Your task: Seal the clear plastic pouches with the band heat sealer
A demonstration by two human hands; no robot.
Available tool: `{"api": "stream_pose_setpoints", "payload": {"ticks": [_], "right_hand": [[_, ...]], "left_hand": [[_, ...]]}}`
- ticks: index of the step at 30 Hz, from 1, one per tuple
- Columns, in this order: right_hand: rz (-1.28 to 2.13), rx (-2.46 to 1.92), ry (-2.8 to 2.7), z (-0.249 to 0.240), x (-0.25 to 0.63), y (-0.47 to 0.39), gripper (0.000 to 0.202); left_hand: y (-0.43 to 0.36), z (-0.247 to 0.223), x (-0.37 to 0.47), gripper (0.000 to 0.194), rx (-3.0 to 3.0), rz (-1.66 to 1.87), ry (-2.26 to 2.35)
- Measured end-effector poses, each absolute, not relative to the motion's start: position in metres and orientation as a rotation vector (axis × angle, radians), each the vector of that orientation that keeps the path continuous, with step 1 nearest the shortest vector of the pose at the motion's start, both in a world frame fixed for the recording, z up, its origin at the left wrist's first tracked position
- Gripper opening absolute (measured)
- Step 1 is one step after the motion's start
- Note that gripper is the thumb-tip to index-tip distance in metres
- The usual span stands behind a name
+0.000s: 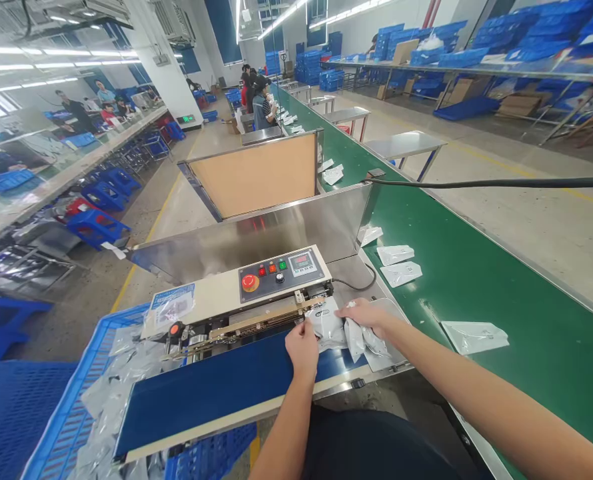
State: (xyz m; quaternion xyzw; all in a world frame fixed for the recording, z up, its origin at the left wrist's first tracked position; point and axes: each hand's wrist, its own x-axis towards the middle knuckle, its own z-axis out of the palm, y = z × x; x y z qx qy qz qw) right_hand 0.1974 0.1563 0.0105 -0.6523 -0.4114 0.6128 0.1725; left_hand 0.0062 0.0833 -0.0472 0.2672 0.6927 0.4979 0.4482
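Note:
A white plastic pouch [326, 323] is held at the right-hand end of a band sealing machine [216, 287], its upper edge by the sealing slot. My left hand [302, 348] pinches the pouch's left side, fingers closed. On its right side, my right hand [365, 315] has its fingers closed at the pouch's upper corner. More white pouches [356, 340] hang or lie beneath my right hand; I cannot tell whether it grips them too. Below both hands runs the machine's blue belt [211, 387].
A green conveyor [476, 280] on the right carries several white pouches [401, 273]. At lower left, a blue crate [84, 380] holds sealed-looking pouches. Behind the machine stands a metal panel [256, 233]. A black cable [491, 183] crosses over the conveyor. People [262, 103] sit farther along it.

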Motion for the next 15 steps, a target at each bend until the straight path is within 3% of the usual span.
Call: {"api": "stream_pose_setpoints", "payload": {"ticks": [7,12,15], "right_hand": [[1.468,-1.825,-1.321,0.025,0.194,0.121,0.034],[1.453,-1.711,-1.273,0.050,0.178,0.107,0.047],[1.420,-1.706,-1.194,0.058,0.190,0.113,0.060]], "left_hand": [[0.030,-0.021,-0.026,0.054,0.729,1.461,1.852],[0.024,0.010,0.020,0.049,1.116,1.083,1.289],[0.039,0.014,0.029,0.042,1.091,1.039,1.243]]}}
